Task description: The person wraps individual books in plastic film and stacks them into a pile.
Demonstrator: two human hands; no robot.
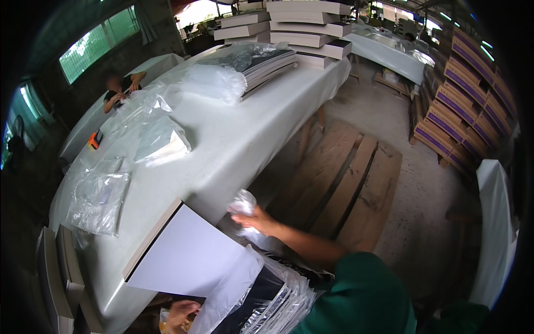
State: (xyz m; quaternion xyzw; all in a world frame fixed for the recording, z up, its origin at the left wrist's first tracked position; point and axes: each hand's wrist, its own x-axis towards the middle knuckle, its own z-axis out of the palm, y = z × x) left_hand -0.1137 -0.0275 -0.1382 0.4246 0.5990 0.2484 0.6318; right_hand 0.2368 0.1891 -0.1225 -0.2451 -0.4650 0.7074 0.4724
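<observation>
My right hand (250, 218) is closed on a crumpled bunch of clear plastic film (243, 201), held just off the table's near edge. Below it, a large flat white panel (192, 253) with a dark edge rests partly over the table edge, close to my body. Clear plastic wrapping (286, 300) lies over black material at its near right side. At the panel's lower left edge is my left hand (182, 314), fingers curled and partly hidden; what it grips does not show. Something yellow-orange (164, 320) is beside that hand.
The long table (222, 142) carries plastic bags (100, 200), a plastic-covered stack (164, 139), an orange-black tape measure (95, 139) and thick white blocks (308, 39). Thick boards (58, 278) stand at lower left. A wooden pallet (339, 183) and stacked cartons (461, 106) are right. Another person (119, 92) works opposite.
</observation>
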